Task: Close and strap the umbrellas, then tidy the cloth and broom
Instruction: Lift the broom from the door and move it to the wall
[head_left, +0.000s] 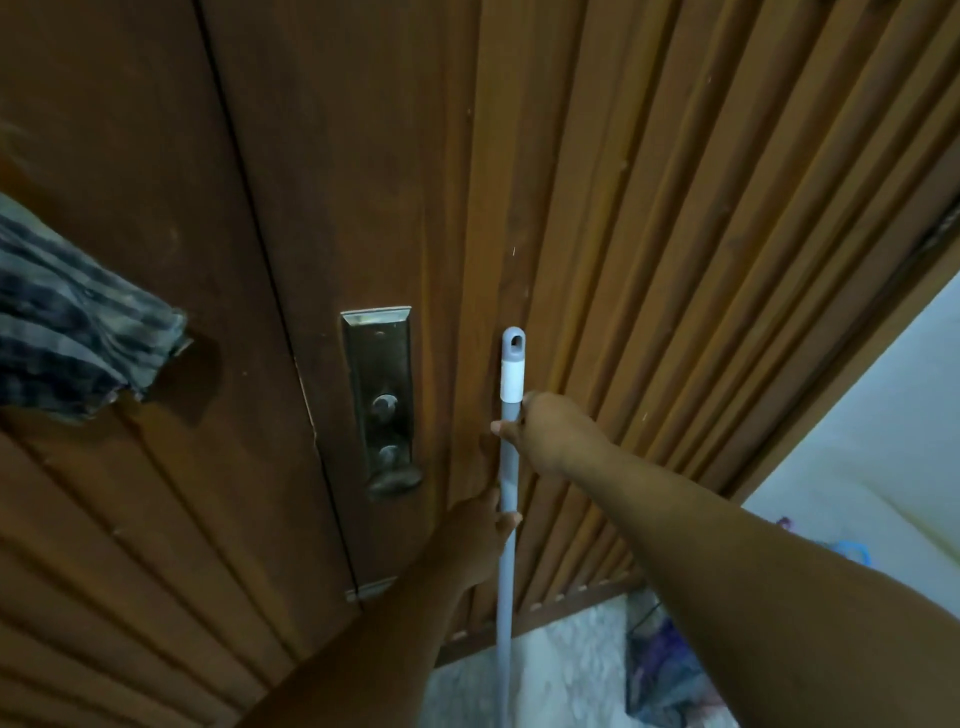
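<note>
broom handle (508, 519) upright vs wooden door (311, 156) — both hands grip it, r hand (550, 431) above l hand (480, 535).

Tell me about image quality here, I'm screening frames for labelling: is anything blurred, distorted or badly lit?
Head view: dim and warm overall; wide-angle lens bows the door planks; checked cloth at the left edge is soft and smeared; broom handle, left hand and right hand stay fairly sharp; pale wall at right is brighter.
</note>
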